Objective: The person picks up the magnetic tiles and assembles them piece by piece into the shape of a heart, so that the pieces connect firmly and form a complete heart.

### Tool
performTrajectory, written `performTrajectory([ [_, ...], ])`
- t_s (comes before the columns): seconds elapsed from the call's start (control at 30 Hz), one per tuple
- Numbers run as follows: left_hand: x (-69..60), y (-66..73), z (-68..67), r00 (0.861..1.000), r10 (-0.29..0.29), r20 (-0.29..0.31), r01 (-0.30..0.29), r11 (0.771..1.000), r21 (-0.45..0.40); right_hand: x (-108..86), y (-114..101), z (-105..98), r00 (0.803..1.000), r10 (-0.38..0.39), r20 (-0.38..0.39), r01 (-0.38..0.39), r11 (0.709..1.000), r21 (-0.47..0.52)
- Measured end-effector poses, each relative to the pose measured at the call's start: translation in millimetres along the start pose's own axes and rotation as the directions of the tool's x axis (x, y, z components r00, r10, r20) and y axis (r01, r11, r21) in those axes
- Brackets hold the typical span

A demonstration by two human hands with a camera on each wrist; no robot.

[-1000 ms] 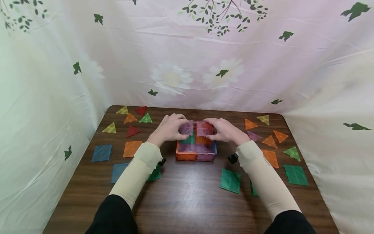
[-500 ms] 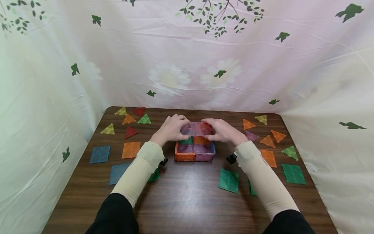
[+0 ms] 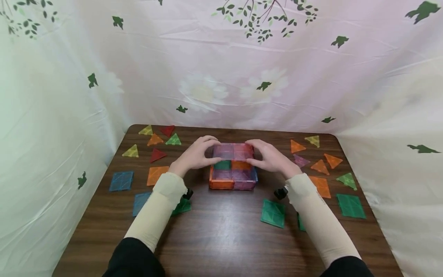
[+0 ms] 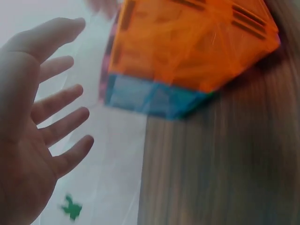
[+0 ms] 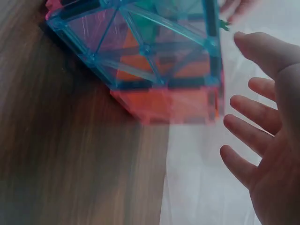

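A low box of translucent magnetic tiles (image 3: 243, 186) sits at the middle of the table. Two purple square tiles (image 3: 224, 151) lie side by side across its far part; green and orange show in front of them. My left hand (image 3: 196, 154) is just left of the box, fingers spread and apart from its orange side (image 4: 173, 47) in the left wrist view. On the other side, my right hand (image 3: 270, 157) holds nothing, its fingers clear of the blue side tile (image 5: 154, 47) in the right wrist view. Blur softens both wrist views.
Several triangle tiles (image 3: 157, 154) lie at the back left, with blue (image 3: 121, 181) and orange squares nearer. On the right are more triangles (image 3: 320, 167) and several squares, among them a green tile (image 3: 273, 213). A printed cloth (image 3: 207, 77) hangs behind the wooden table (image 3: 221, 238).
Both hands have let go of the purple tiles and drawn outward, left hand to the left, right hand to the right. The two purple tiles, apart at first, now lie edge to edge.
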State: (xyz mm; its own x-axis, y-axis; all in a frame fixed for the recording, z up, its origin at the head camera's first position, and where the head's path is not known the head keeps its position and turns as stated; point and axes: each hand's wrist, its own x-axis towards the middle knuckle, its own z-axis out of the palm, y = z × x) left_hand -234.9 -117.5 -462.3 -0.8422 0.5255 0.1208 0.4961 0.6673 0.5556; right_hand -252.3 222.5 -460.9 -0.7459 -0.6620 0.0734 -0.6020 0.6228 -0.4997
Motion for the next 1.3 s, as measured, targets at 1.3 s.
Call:
performTrajectory([
  [1.3, -153.8, -82.7, -23.4, 0.963, -0.267, 0.029, 0.252, 0.935, 0.250, -203.9, 94.3, -27.4, 0.907, 0.408, 0.103, -0.378, 0.897, -0.229],
])
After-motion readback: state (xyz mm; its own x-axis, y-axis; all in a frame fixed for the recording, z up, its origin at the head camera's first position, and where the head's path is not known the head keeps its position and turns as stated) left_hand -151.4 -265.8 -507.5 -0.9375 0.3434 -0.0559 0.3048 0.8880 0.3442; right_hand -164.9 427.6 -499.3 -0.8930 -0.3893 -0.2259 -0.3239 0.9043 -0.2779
